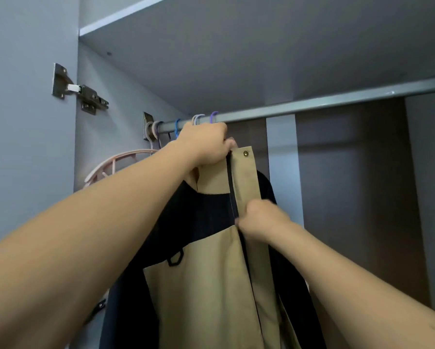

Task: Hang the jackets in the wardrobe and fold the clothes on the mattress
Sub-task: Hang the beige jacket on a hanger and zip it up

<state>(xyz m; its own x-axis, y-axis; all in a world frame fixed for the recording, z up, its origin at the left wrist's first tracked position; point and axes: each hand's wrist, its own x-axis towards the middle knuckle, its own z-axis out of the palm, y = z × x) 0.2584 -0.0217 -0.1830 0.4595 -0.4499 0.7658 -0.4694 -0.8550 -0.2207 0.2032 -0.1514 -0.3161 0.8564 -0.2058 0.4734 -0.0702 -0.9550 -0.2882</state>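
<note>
Here the left hand (206, 144) is raised just under the rail (312, 104), with its fingers curled tightly around the top of the jacket's collar (244, 170). The right hand (261, 220) is lower, at the front opening of the jacket (206, 285); its fingers are closed in a pinch at the dark zipper line (232, 195), but the small part they hold is hidden by the fingers.

The jacket is beige with dark panels on the shoulders and sleeves. It hangs straight down inside the wardrobe, below the left part of the rail, and a brass snap button (245, 153) shows at the top corner of the collar flap. Whether a hanger is already inside it, I cannot tell, because the left hand covers that place.

To the right of the jacket the rail runs bare toward the right edge of the view, and the space under it is open as far as the back panel (350, 185). To the left the room is tight. Several hanger hooks (198, 118) in white, blue and purple sit close together on the rail, just beside the left hand. A round pink drying hanger (115, 165) hangs near the wardrobe's side wall (98, 137), partly behind the left forearm. A metal hinge (80, 93) joins this wall to the open door (22, 109). Above the rail a shelf (125, 16) closes the space from the top.
</note>
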